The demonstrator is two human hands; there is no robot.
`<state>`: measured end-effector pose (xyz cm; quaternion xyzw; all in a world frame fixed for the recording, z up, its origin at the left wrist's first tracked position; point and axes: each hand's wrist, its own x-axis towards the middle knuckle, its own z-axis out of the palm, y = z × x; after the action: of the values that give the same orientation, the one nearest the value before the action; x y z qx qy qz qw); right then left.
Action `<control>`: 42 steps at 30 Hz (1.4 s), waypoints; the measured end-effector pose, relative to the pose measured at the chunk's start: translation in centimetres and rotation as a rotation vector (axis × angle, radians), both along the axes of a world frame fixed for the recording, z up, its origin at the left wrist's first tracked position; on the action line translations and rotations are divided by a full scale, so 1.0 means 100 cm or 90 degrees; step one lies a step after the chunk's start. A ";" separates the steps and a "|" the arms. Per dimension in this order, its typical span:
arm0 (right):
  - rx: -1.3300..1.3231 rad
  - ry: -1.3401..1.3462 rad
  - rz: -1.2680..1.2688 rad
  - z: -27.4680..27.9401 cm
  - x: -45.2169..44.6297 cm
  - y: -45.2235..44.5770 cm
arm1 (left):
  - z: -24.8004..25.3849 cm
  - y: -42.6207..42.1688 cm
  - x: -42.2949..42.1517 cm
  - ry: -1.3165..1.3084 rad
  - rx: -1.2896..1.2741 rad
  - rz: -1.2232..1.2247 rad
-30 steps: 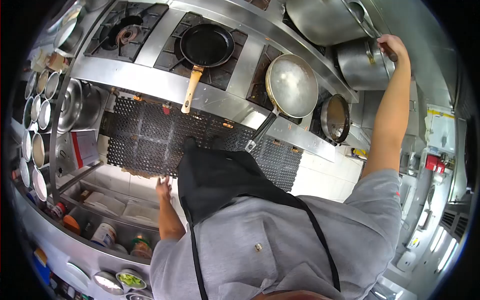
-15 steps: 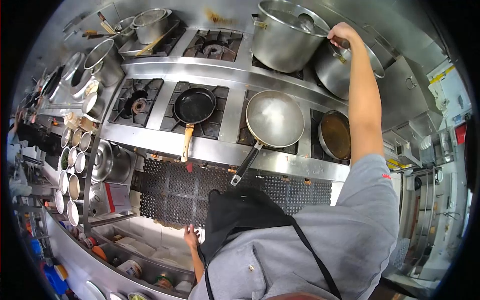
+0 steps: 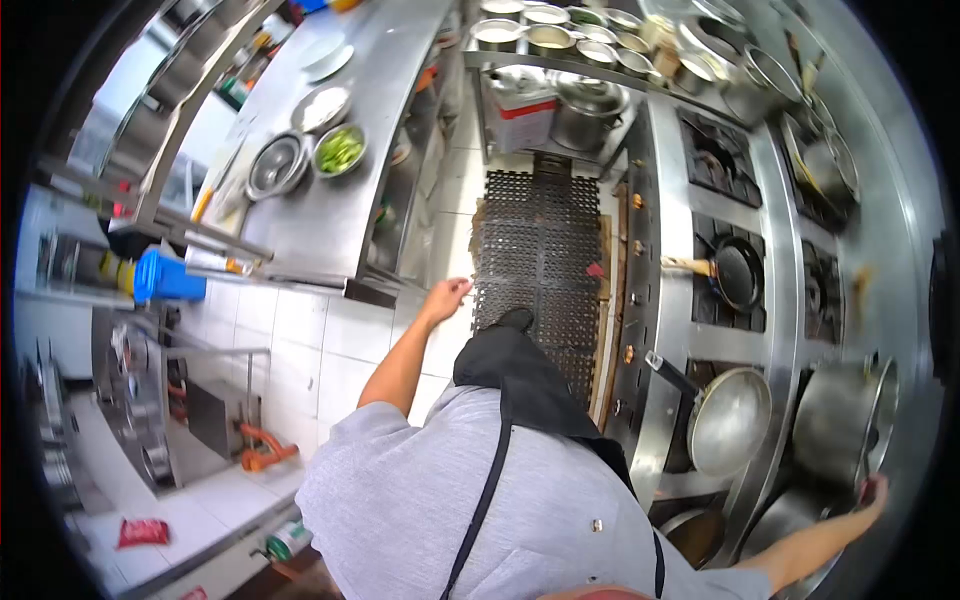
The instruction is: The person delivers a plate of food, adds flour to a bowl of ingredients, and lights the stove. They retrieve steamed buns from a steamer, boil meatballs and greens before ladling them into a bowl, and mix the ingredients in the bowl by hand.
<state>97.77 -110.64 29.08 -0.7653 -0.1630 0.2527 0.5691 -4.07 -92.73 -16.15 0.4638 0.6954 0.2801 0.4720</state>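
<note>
At the lower right, my right hand (image 3: 873,492) is closed around the handle of a ladle (image 3: 865,462) at the rim of a large steel stockpot (image 3: 835,415). The ladle's bowl is hard to make out from here. My left hand (image 3: 448,298) hangs over the floor beside the black mat, its fingers loosely bent and nothing in them. A pale frying pan (image 3: 730,422) with a black handle rests on the front burner near my right side. Beyond it sits a smaller black frying pan (image 3: 738,273) with a wooden handle.
On the left, a steel counter (image 3: 335,225) bears a bowl of chopped greens (image 3: 339,151) and steel bowls (image 3: 278,165). A perforated rubber mat (image 3: 540,240) covers the aisle. Several small pots line a shelf (image 3: 560,62) ahead. A blue bin (image 3: 168,275) stands left.
The view has swung left, so the stove now lies on my right and the counter shows on the left. My left hand reaches further out from my body; my right hand still grips the ladle.
</note>
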 end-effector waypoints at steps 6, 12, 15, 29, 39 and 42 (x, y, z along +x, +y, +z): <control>0.048 -0.018 -0.006 -0.045 0.008 0.028 | 0.091 0.050 -0.090 -0.167 0.230 0.416; 0.016 0.008 -0.039 -0.052 -0.014 0.030 | 0.117 0.152 -0.232 -0.429 0.196 0.810; -0.453 -0.125 -0.036 -0.064 -0.012 0.017 | 0.098 0.189 -0.261 -0.441 0.246 0.740; -0.399 -0.683 -0.343 -0.103 -0.192 0.062 | 0.176 0.255 0.147 -0.332 0.139 -0.093; -0.230 -0.683 -0.152 -0.128 -0.404 -0.140 | 0.194 0.137 0.558 0.058 0.715 -0.701; -0.359 -0.558 -0.160 -0.134 -0.468 -0.164 | 0.181 0.107 0.619 0.219 0.878 -0.896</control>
<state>51.02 -127.01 15.72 -0.9358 -0.2185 -0.1268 0.2458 57.79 -82.06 1.96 0.9767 0.0068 0.2083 0.0510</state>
